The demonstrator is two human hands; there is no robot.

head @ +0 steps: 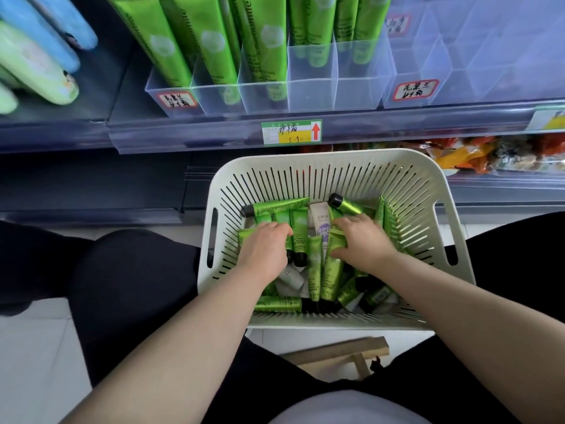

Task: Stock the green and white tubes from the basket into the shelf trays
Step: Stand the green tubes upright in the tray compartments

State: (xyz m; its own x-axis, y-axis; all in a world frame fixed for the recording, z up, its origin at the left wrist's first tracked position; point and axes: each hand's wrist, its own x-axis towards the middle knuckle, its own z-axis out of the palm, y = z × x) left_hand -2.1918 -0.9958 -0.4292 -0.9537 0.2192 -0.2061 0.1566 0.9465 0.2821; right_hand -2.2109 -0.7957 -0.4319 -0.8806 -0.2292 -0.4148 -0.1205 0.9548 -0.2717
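Restock partway: trays (312,90) top ctr part-full, basket (305,157) w/ many tubes (315,270).
Left hand (266,246), right hand (365,240) each curl round tubes.

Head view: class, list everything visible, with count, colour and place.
basket: one, off-white, below shelf
green tubes: many, green with black caps, loose in basket
white tubes: few, white, among the green
shelf trays: two, clear, on shelf
tall packs: several, green, standing in one tray
price label: one, green-white with red arrow, shelf edge
bottles: several, blue and pale green, upper left
snack packets: several, orange, lower shelf right
wooden piece: one, tan, floor near basket
left hand: one, in basket, curled over green tubes
right hand: one, in basket, gripping green tubes
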